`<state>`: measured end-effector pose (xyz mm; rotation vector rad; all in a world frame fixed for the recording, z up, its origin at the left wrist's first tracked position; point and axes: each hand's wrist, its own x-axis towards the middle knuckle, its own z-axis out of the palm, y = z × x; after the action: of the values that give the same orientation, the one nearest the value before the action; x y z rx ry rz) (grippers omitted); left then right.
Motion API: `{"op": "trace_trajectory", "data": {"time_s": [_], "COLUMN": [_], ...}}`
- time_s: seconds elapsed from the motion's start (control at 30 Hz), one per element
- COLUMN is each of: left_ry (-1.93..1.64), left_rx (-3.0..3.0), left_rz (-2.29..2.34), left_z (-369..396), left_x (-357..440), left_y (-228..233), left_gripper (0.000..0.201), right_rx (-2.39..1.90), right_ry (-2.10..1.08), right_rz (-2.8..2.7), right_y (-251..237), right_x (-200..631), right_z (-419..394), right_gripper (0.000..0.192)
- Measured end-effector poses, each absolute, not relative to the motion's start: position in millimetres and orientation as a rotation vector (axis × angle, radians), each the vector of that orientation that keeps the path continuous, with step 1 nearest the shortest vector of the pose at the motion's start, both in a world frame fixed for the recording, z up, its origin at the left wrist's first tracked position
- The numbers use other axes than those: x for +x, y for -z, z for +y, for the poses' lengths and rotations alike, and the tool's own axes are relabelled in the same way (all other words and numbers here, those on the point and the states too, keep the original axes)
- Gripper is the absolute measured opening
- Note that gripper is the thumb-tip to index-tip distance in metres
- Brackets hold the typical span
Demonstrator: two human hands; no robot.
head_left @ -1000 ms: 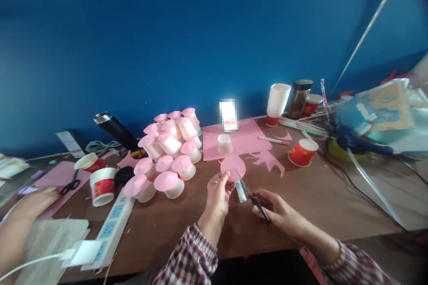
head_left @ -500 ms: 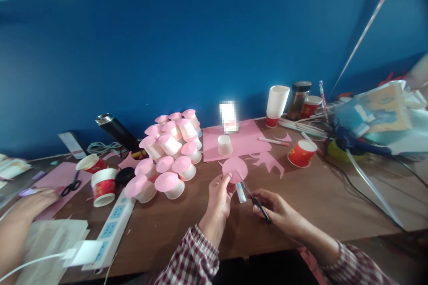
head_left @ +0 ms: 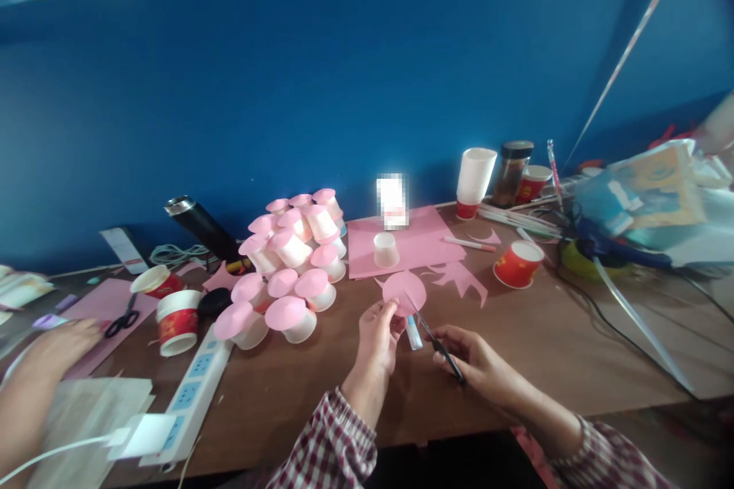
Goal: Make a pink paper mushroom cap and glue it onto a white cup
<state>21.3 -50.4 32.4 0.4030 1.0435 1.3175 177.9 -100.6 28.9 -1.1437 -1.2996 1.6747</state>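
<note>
Two hands share the work above the near half of the bench (head_left: 275, 405). Our left hand (head_left: 378, 336) pinches a pink paper disc (head_left: 404, 289) by its lower rim, thumb on top; our right hand (head_left: 473, 359) curls around the handles of dark scissors (head_left: 449, 359). The disc is held up between the bench's near edge and the pink sheets (head_left: 424, 233) lying toward its back edge. The blades reach from the rim to about the middle — we cannot tell whether paper sits between them or they only lie across it.

To cut this well, we judge, the thumb belongs clear of the blade line, and the pinch wants to be firm yet flat, since thin paper buckles easily. A slow, straight stroke ending at the centre looks safer than a long snip; past the centre, the disc could split in two. Turning the paper — rather than twisting the scissors — should help us hold the line true.

A small white cup (head_left: 386, 250) stands on the sheets just beyond the disc, and a tube (head_left: 414, 336) lies near the blades. Farther toward the bench's left end we see cups with pink paper tops (head_left: 287, 312), and a co-worker's hand (head_left: 72, 344) over more pink paper.
</note>
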Motion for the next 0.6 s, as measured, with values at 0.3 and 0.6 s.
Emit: {"op": "trace_trajectory", "data": {"time_s": [0.3,0.6], "left_ry": [-1.317,-1.319], "left_rx": [0.406,0.399], "left_rz": [1.052,1.047], "left_z": [-50.4,-49.9], "left_x": [22.4,21.3], "left_y": [-33.6,-32.5], "left_gripper": [0.019,0.022], "right_rx": [-1.186,-1.229], "right_ry": [-1.621,-1.551], "right_rz": [-1.318,-1.346], "right_y": [-32.0,-25.9], "right_x": [176.1,176.1], "right_z": [-100.9,-100.9], "right_gripper": [0.041,0.035]}}
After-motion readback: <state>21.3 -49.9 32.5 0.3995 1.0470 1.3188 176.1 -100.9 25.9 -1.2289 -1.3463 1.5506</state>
